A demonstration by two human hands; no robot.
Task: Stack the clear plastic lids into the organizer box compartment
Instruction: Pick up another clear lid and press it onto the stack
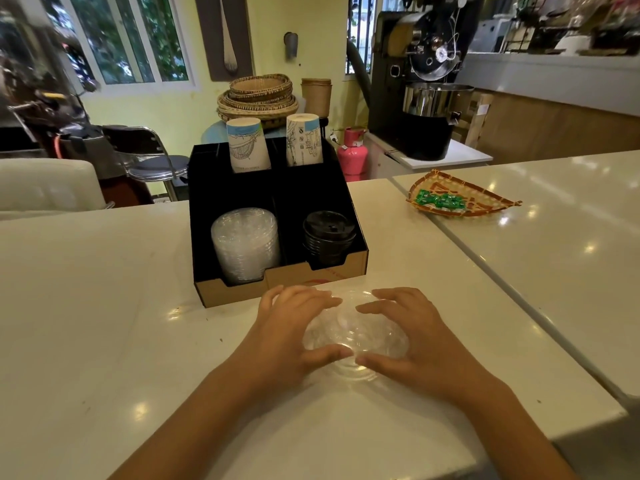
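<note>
Clear plastic lids (356,336) sit in a small loose pile on the white worktop (104,323), right between your two hands. Your left hand (287,337) cups the pile's left side, fingers curled over the top edge, thumb pressed at the near rim. Your right hand (412,337) mirrors it on the right side, fingers arched over the far edge, thumb at the near rim, tip almost meeting the left thumb. Both hands half-closed around the pile, touching it; can't tell if it's lifted off the worktop or how many lids are in it.

Just beyond your fingertips stands the organizer box (277,282), black inside, brown cardboard front. Its near-left compartment, ahead of your left hand, holds a tall stack of clear lids (246,244). The near-right compartment, ahead of your right hand, holds black lids (329,237). Two paper cup stacks (247,145) stand upside down in the back compartments.

Far off beyond your right hand, a woven tray (464,197) with green packets (438,199) lies on the adjoining worktop, well apart from the pile.
</note>
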